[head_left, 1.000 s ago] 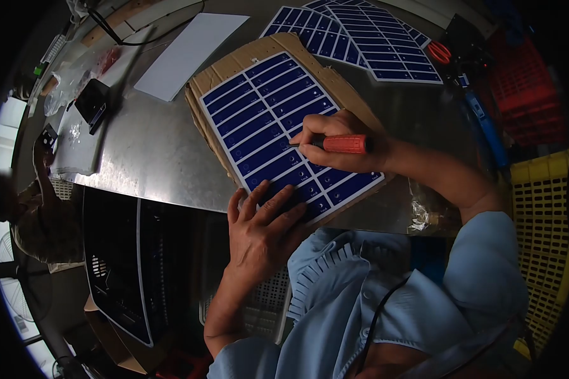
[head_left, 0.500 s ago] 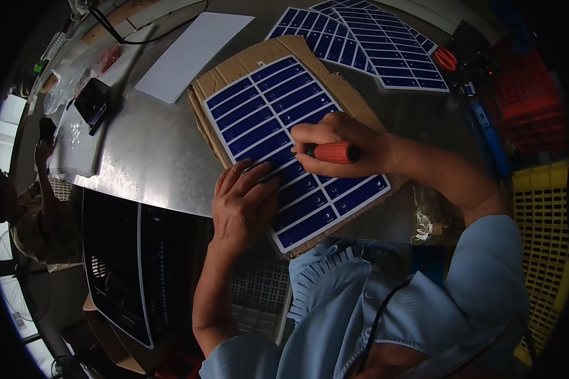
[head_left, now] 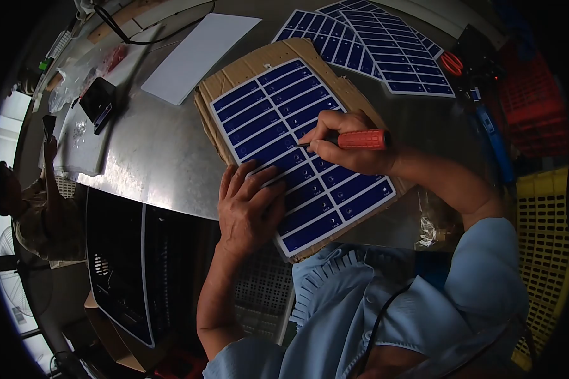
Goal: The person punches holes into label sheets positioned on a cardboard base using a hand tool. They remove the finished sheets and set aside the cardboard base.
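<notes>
A sheet of dark blue labels with white borders (head_left: 250,120) lies on a piece of brown cardboard (head_left: 234,71) on the metal table. My right hand (head_left: 348,140) grips a red-handled tool (head_left: 363,139), its thin dark tip touching the sheet near its middle. Spread fingers of my left hand (head_left: 250,205) rest flat on the sheet's lower left edge, holding nothing. What kind of tip the tool has is too small to tell.
More blue label sheets (head_left: 398,54) overlap at the back, beside red-handled scissors (head_left: 451,63). White sheets (head_left: 199,57) and a black device (head_left: 97,104) lie to the left. A blue tool (head_left: 493,142), red crate (head_left: 531,110) and yellow crate (head_left: 544,240) stand right. Another person (head_left: 38,208) is far left.
My left hand has moved left and down along the sheet since the earliest frame. My right hand has shifted slightly, and the red-handled tool has changed its angle.
</notes>
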`<control>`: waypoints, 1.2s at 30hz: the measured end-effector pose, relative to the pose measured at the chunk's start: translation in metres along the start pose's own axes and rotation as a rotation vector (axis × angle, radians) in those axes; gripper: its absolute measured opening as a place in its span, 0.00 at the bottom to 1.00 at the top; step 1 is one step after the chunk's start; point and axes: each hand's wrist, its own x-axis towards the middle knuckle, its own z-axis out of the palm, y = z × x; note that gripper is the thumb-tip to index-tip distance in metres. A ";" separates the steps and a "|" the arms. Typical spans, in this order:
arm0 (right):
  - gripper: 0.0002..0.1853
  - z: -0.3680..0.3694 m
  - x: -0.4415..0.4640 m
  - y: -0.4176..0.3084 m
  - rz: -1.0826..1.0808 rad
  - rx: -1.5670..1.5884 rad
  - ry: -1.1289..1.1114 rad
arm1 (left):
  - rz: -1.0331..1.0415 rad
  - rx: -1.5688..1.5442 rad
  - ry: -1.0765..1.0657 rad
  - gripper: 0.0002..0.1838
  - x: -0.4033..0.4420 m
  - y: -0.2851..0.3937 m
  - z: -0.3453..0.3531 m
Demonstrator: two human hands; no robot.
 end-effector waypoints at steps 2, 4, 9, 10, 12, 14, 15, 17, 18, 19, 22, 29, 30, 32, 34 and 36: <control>0.07 0.000 0.002 0.002 0.001 -0.033 -0.026 | 0.001 0.003 0.006 0.12 0.000 0.000 0.000; 0.07 0.010 0.005 0.012 -0.123 -0.016 0.074 | -0.007 0.009 0.000 0.12 0.000 0.001 -0.001; 0.08 0.008 0.010 0.013 -0.109 -0.015 0.015 | 0.004 0.008 0.002 0.12 0.001 0.001 -0.002; 0.07 0.006 0.011 0.011 -0.099 -0.023 -0.001 | 0.013 0.009 0.005 0.12 0.001 0.001 -0.001; 0.07 0.004 0.014 0.005 -0.102 -0.060 -0.038 | 0.014 0.006 -0.009 0.12 0.002 0.002 -0.003; 0.07 0.003 0.019 0.001 -0.104 -0.097 -0.077 | 0.012 0.002 -0.023 0.13 0.003 0.002 -0.005; 0.07 0.003 0.022 0.000 -0.132 -0.129 -0.087 | 0.016 0.003 -0.027 0.13 0.003 0.003 -0.005; 0.06 0.006 0.025 -0.001 -0.160 -0.160 -0.092 | 0.024 0.005 -0.034 0.14 0.003 0.003 -0.006; 0.06 0.009 0.026 0.001 -0.190 -0.221 -0.090 | 0.025 0.004 -0.037 0.14 0.004 0.003 -0.006; 0.07 0.011 0.026 0.003 -0.222 -0.280 -0.090 | 0.024 0.005 -0.041 0.14 0.004 0.004 -0.006; 0.06 0.013 0.020 0.006 -0.227 -0.274 -0.055 | 0.012 0.020 -0.042 0.14 0.003 0.004 -0.005; 0.06 0.007 0.018 0.011 -0.064 -0.002 0.099 | 0.004 0.001 -0.029 0.14 0.003 0.002 -0.004; 0.06 0.007 0.020 0.012 -0.064 -0.004 0.100 | 0.005 0.007 -0.030 0.15 0.003 0.003 -0.004; 0.07 0.007 0.024 0.014 -0.069 -0.009 0.105 | 0.004 0.017 -0.030 0.15 0.002 0.003 -0.005; 0.07 0.007 0.026 0.014 -0.048 -0.025 0.075 | 0.003 0.005 -0.034 0.15 0.002 0.003 -0.004; 0.07 0.006 0.027 0.014 -0.022 -0.042 0.045 | 0.002 0.006 -0.031 0.14 0.002 0.004 -0.005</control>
